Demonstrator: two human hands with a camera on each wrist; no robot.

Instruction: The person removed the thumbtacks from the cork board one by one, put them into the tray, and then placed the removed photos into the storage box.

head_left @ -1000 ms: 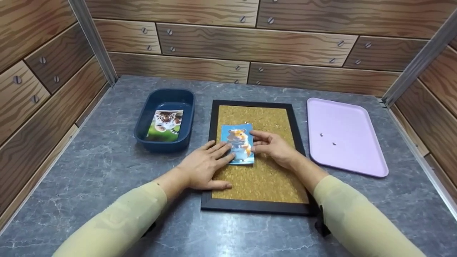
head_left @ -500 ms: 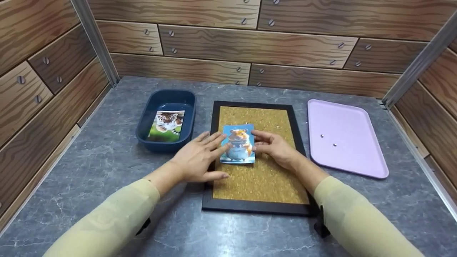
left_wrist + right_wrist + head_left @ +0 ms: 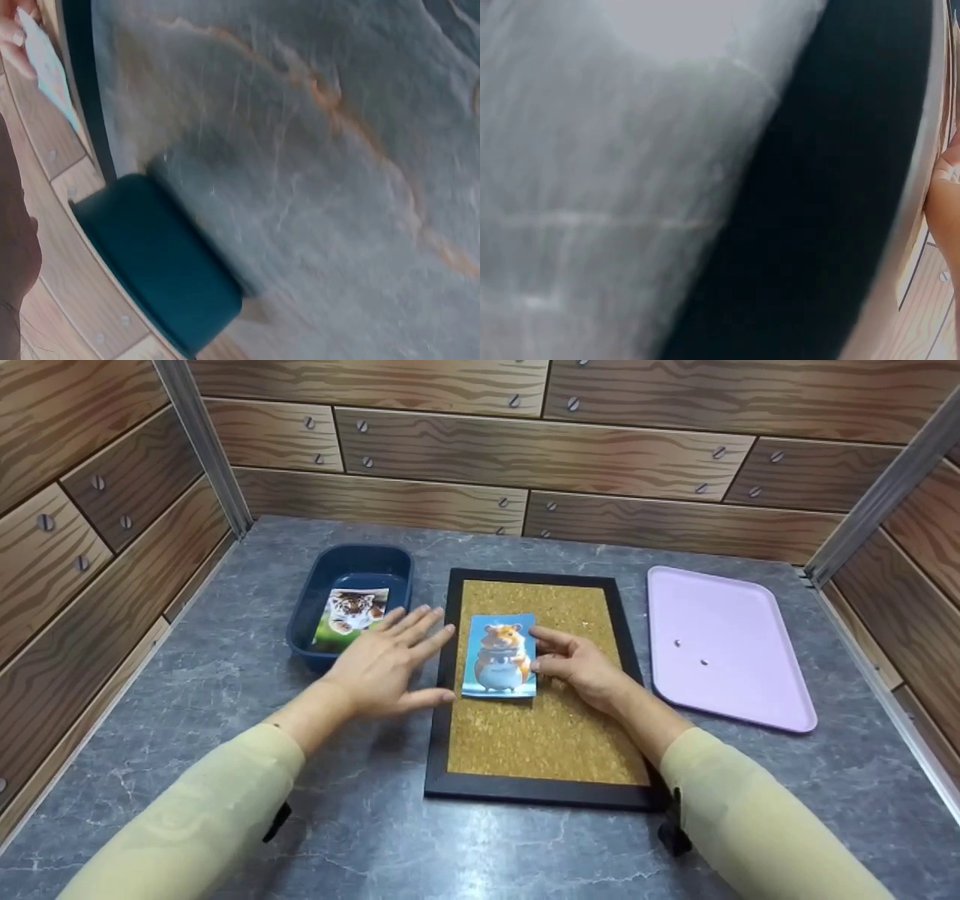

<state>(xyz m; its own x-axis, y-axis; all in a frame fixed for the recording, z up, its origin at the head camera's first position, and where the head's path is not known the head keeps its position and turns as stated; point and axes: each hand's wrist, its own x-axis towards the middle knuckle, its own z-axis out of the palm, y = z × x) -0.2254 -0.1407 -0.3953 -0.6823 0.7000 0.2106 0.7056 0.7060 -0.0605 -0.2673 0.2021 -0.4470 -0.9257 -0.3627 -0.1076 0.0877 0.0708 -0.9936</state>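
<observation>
My right hand [image 3: 581,664] pinches the right edge of a picture card [image 3: 500,656] showing a cartoon hamster on blue. The card lies over the left-middle part of a cork board [image 3: 547,746] with a black frame. In the left wrist view the same card [image 3: 51,71] stands slanted above the board, fingertips at its edge. To its left, my left hand [image 3: 382,667] is spread with straight fingers, holding nothing, between the board's left frame and the blue bin [image 3: 298,626]. Inside that bin is a tiger picture card [image 3: 349,619], partly covered by the left fingers.
A lilac tray [image 3: 742,649] at the right carries two small silvery pieces [image 3: 691,652]. Another tiny silvery piece [image 3: 585,624] shows on the upper cork. Wood-patterned walls [image 3: 480,450] enclose the grey marbled table [image 3: 360,825] at back and sides.
My left hand has come off the hamster card and moved left toward the bin. The right hand keeps its hold, and the card now shows fully, its lower edge slightly raised.
</observation>
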